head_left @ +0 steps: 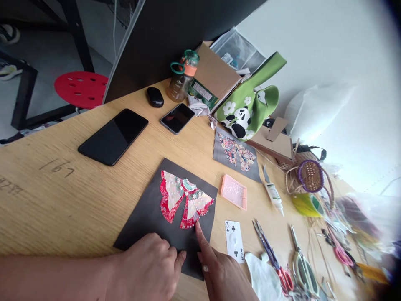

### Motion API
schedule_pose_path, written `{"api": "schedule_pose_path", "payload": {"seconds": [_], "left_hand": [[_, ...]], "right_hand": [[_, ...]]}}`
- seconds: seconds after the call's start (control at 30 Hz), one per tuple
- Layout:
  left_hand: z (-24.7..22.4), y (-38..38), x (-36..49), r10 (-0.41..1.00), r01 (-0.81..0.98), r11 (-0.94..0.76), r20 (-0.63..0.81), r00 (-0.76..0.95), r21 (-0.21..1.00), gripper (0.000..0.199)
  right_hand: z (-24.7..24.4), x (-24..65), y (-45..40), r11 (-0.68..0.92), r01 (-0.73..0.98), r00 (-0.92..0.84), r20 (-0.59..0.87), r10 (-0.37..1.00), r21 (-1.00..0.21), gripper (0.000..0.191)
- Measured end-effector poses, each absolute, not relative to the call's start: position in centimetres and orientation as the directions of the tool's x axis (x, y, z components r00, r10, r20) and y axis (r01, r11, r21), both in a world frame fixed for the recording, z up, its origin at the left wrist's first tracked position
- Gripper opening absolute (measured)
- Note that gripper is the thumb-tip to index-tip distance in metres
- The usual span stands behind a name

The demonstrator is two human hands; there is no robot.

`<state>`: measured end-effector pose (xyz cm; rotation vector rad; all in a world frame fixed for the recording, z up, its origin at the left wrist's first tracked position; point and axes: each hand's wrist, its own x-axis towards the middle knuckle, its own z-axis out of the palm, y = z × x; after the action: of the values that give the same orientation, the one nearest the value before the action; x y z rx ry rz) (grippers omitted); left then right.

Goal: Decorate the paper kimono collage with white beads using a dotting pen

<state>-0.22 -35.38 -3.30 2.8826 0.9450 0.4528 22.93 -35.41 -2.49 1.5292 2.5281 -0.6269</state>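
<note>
We have two bare hands at work over a black sheet (142, 217), which lies on the desk (65, 213) at the lower centre of the frame. On it sits the collar-shaped fabric piece (194, 205), red and cream, lying flat in the middle of the frame, with small pearly dots along parts of its edge.

Our left hand (153, 265) rests at the sheet's lower edge, its fingers curled together; we cannot tell whether they pinch anything. Our right hand (221, 269) comes in from the bottom with the index finger stretched out, its tip touching the piece's lower right edge; index and thumb stand apart, and the other fingers are mostly hidden.

We judge the step in hand to be setting or pressing trim along that edge. Right of the sheet, the pink tray (233, 202) holds tiny white beads (236, 192); below it, a playing card (238, 247) bears a white blob (233, 238), probably glue. A white bottle (274, 195) lies farther right.

The next move, as we read it, calls for a light, steady fingertip that seats the trim without dragging it, and for the left hand to steady the sheet.
</note>
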Motion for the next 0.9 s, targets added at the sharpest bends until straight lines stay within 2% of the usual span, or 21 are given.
{"api": "schedule_pose_path", "payload": {"seconds": [0.17,0.2,0.27,0.37,0.43,0.53,0.63,0.7,0.77,0.9], "left_hand": [[-2.9,-35.2,-0.4,0.558,0.537,-0.829,0.163,0.814,0.155,0.038],[-2.9,-35.2,-0.4,0.560,0.540,-0.827,0.136,0.817,0.157,0.039],[-3.2,-35.3,-0.4,0.559,0.541,-0.825,0.095,0.823,0.164,0.038],[-3.6,-35.4,-0.5,0.535,0.519,-0.834,0.048,0.843,0.189,0.039],[-3.8,-35.3,-0.7,0.508,0.491,-0.848,0.042,0.861,0.199,0.038],[-3.7,-35.2,-0.9,0.486,0.462,-0.863,0.087,0.869,0.204,0.036],[-3.5,-34.9,-0.6,0.541,0.497,-0.832,0.162,0.825,0.245,0.027],[-3.2,-34.3,-0.2,0.610,0.532,-0.779,0.204,0.766,0.331,0.019],[-2.8,-33.4,0.3,0.679,0.554,-0.712,0.221,0.700,0.432,0.023],[-1.5,-30.4,1.2,0.775,0.574,-0.558,0.129,0.618,0.599,0.021]], "right_hand": [[0.2,23.3,-35.1,0.345,0.812,-0.475,-0.190,0.859,-0.470,0.055],[1.0,23.4,-35.0,0.299,0.798,-0.431,-0.148,0.890,-0.524,0.048],[2.4,23.5,-34.9,0.180,0.781,-0.221,0.005,0.975,-0.598,0.036],[3.1,23.7,-34.7,0.022,0.740,0.146,0.192,0.970,-0.672,0.045],[2.6,23.6,-34.6,0.027,0.699,0.253,0.283,0.925,-0.714,0.061],[1.0,23.0,-34.6,0.082,0.639,0.233,0.293,0.927,-0.765,0.070],[-0.8,22.1,-35.0,0.161,0.617,0.185,0.340,0.922,-0.771,0.053],[-1.8,21.7,-35.4,0.251,0.614,0.125,0.407,0.905,-0.748,0.042],[-2.6,21.6,-35.7,0.329,0.620,0.058,0.459,0.886,-0.712,0.036],[-3.2,21.9,-35.9,0.449,0.664,-0.079,0.540,0.838,-0.598,0.032]]}}
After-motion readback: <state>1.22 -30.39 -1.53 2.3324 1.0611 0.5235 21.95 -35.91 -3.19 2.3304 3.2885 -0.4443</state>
